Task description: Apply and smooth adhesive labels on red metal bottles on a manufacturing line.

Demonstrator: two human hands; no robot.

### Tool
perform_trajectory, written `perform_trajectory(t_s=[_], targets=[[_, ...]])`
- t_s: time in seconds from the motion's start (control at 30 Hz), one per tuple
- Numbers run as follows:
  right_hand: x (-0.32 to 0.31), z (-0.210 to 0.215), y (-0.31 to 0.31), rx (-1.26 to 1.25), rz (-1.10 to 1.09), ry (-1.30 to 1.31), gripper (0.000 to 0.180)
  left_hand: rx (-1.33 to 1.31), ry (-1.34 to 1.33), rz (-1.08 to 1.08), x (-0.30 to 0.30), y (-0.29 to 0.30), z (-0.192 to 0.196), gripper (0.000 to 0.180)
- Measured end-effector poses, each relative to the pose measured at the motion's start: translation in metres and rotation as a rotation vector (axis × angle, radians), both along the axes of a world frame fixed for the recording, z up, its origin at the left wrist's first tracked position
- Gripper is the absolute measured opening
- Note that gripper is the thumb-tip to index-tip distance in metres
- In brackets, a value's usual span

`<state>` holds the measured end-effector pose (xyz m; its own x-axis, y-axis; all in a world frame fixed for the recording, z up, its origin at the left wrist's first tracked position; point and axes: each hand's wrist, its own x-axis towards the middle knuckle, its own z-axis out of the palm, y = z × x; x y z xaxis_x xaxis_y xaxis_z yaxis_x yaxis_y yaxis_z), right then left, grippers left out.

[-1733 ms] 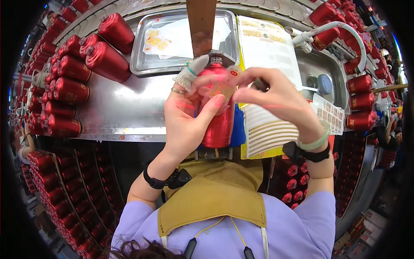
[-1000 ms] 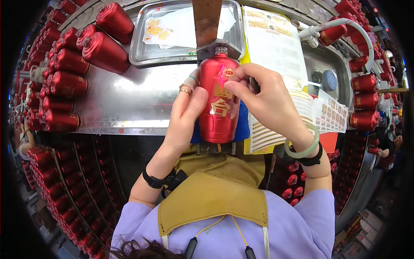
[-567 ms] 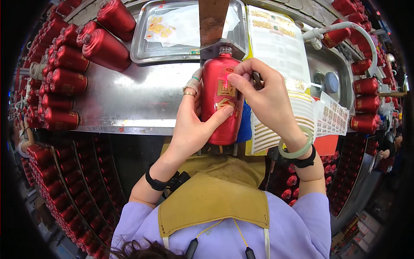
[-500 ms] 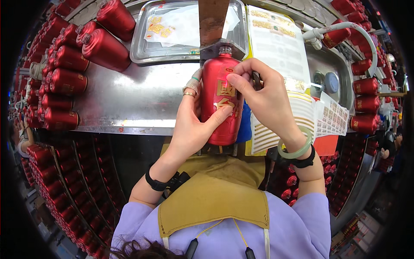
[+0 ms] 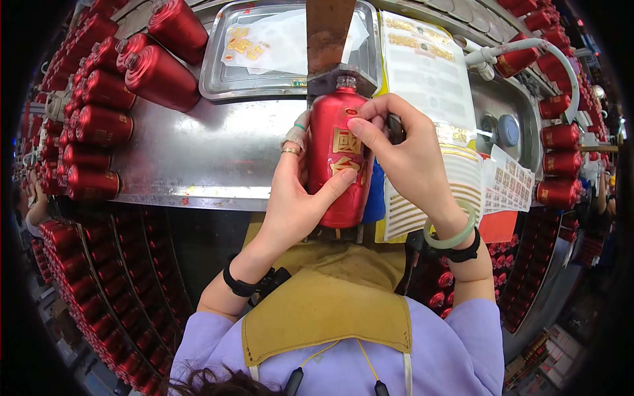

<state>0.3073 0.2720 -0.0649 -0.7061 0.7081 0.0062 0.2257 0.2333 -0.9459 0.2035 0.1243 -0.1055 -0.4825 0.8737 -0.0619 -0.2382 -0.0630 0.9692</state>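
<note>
A red bottle [image 5: 330, 119] with gold characters on its front and a bare threaded neck leans in front of me. My left hand [image 5: 297, 181] is wrapped round its left side, thumb across the lower gold character. A ribbed white finger cover [image 5: 296, 135] sits on one of its fingers. My right hand [image 5: 403, 145] is closed, its thumb tip pressing near a small red-and-gold sticker [image 5: 351, 112] on the bottle's upper right. A dark tool [image 5: 396, 129] is tucked in its curled fingers; its tip is hidden.
Behind the bottle stands a brown upright post [image 5: 327, 33]. A metal tray [image 5: 211, 72] holds sheets with gold stickers. Label sheets [image 5: 429, 86] lie at right, beside a sink with a white hose [image 5: 561, 59]. Red bottles [image 5: 162, 79] crowd the left.
The bottle looks slightly lower, both hands staying on it. My right thumb remains near the small sticker, and the dark tool shows a little more behind the fingers.
</note>
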Motion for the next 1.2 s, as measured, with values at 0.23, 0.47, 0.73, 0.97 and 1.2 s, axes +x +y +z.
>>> perform_trajectory(t_s=[0.23,0.47,0.73,0.97,1.2], targets=[[0.0,0.002,-0.001,-0.01,0.003,-0.038,0.015,-0.005,-0.012,0.016,0.002,-0.001,0.001,0.086],[0.0,0.005,-0.002,-0.024,0.01,-0.063,0.015,-0.008,-0.018,0.006,0.002,-0.001,0.003,0.086],[-0.001,0.004,-0.001,-0.035,0.015,-0.059,0.015,0.004,-0.005,0.008,0.001,0.0,0.001,0.085],[-0.003,-0.002,0.0,0.06,-0.021,-0.001,0.013,0.002,-0.002,0.015,0.003,0.0,0.0,0.084],[-0.006,-0.005,0.023,-0.126,-0.117,0.113,0.016,-0.046,-0.036,-0.003,-0.005,0.003,0.008,0.088]])
